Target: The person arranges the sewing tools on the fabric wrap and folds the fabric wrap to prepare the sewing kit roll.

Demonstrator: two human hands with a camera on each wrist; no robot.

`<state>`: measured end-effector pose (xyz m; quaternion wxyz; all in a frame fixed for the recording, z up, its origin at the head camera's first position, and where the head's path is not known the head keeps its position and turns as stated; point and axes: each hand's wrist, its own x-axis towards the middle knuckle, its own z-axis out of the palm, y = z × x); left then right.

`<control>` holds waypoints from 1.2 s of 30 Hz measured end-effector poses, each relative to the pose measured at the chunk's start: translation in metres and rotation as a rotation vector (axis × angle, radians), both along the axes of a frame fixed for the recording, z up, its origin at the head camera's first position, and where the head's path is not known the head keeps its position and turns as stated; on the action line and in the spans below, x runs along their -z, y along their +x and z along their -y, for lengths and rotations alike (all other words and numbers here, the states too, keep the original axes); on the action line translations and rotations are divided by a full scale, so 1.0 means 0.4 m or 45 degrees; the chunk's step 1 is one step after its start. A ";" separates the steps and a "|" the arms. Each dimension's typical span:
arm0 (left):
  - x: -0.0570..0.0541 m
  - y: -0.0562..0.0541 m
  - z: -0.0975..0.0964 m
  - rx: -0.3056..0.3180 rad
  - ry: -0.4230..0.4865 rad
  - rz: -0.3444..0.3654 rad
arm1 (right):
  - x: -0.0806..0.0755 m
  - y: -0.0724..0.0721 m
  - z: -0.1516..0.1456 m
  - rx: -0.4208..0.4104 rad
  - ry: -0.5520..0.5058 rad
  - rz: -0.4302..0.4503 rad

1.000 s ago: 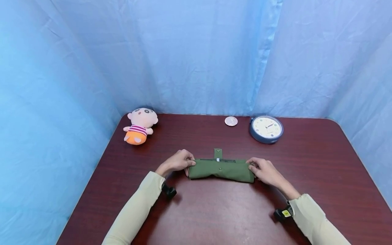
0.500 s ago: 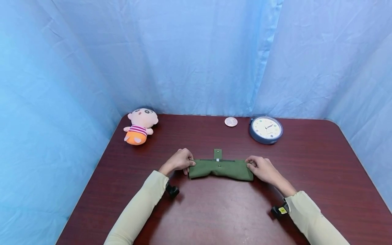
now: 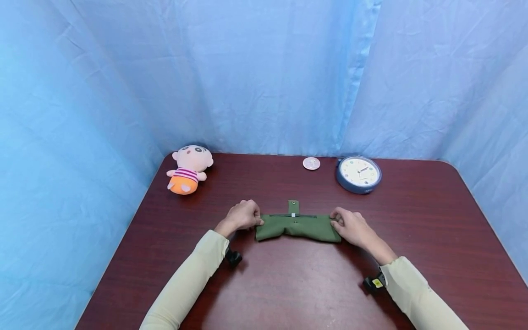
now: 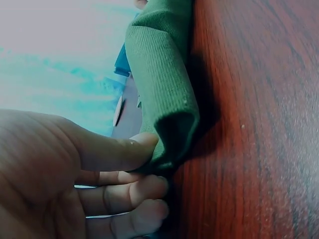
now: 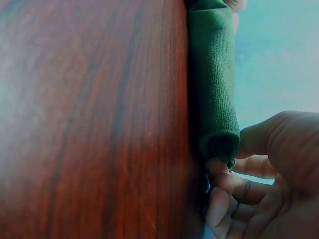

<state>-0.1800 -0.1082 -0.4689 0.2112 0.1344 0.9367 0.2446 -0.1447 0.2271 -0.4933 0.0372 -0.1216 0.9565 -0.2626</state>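
A green fabric pouch, folded over into a long narrow roll, lies across the middle of the table. A short strap with a metal snap sticks out from its far edge, and a small stud shows on the near face. At the left end my left hand pinches the far corner between thumb and fingers. My right hand pinches the opposite end the same way. Both wrist views show the rolled end as a hollow loop of cloth, with the thumb on its far side.
A plush doll in a striped top lies at the back left of the dark red table. Toward the back right are a silver disc and a round blue clock. Blue curtains hang behind.
The pouch's near edge has drawn slightly away from me, and its front face looks narrower with a deeper crease. The stud sits higher. My right hand has shifted slightly left.
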 end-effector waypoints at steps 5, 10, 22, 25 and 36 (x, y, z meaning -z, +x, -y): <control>-0.002 -0.001 -0.006 -0.015 -0.056 -0.030 | -0.006 -0.002 0.005 0.014 0.056 0.006; 0.002 0.009 -0.010 0.031 -0.077 -0.181 | -0.012 0.001 0.010 0.024 0.163 -0.040; 0.010 0.028 -0.022 0.643 0.054 -0.480 | -0.003 0.003 0.045 -0.323 0.323 -0.519; -0.008 0.033 -0.026 0.584 0.026 -0.366 | -0.018 0.012 0.043 -0.342 0.384 -0.521; -0.019 0.096 -0.075 0.576 -0.392 -0.628 | -0.075 0.064 0.068 -0.376 0.666 -0.367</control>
